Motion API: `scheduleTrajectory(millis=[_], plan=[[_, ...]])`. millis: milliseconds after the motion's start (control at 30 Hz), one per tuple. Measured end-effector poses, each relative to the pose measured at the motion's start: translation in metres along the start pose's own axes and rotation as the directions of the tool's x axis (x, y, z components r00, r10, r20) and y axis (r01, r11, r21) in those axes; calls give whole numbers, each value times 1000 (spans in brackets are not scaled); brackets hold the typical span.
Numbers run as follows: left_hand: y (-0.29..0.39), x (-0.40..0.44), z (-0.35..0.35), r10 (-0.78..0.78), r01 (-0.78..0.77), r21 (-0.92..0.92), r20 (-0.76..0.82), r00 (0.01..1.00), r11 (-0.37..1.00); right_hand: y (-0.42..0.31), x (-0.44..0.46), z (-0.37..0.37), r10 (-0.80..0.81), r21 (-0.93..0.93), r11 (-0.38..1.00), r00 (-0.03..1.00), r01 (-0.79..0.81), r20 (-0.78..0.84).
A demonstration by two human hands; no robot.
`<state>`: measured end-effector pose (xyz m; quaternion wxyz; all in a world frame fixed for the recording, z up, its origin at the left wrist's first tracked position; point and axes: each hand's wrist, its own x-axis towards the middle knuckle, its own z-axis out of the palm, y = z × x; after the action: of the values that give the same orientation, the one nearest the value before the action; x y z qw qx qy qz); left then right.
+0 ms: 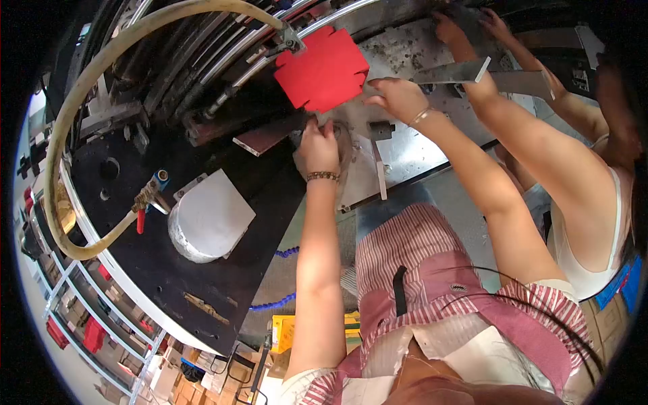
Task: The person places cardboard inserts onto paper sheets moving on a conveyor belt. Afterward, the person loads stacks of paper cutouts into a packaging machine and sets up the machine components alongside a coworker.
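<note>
A red flat sheet with notched, cut edges (324, 71) lies at the top middle, below a metal fitting. My left hand (318, 148), with a beaded bracelet on its wrist, is just below the sheet's lower edge. Its thumb and forefinger point up and stand apart, with nothing visible between them; the other fingers are hidden. My right hand (403, 101) is close to the sheet's right edge, thumb and forefinger apart and nothing seen in them. Whether either hand touches the sheet I cannot tell.
A beige hose (57, 145) arches over the left side to a metal fitting (290, 38). A valve with a red handle (142, 219) and a white rounded block (212, 216) sit on the black table. Metal bars (452, 72) jut near another person's arm (520, 121) at right.
</note>
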<state>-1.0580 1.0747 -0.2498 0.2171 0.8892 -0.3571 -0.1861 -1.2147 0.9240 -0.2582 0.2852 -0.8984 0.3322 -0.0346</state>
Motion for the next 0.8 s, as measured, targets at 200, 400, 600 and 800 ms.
scheduleTrajectory(millis=[200, 400, 600, 800], plan=[[-125, -39, 46, -121, 160, -208, 190, 974, 965, 100, -79, 69, 541, 57, 833, 831, -551, 127], [-196, 25, 102, -173, 139, -712, 24, 985, 688, 173, -75, 113, 492, 17, 861, 826, -508, -273], [-226, 62, 124, -57, 156, -540, 196, 979, 827, 196, -28, 114, 377, -67, 922, 923, -382, -76], [-205, 55, 123, 7, -87, 221, 340, 940, 971, 149, -17, 106, 315, -263, 903, 940, -338, -128]])
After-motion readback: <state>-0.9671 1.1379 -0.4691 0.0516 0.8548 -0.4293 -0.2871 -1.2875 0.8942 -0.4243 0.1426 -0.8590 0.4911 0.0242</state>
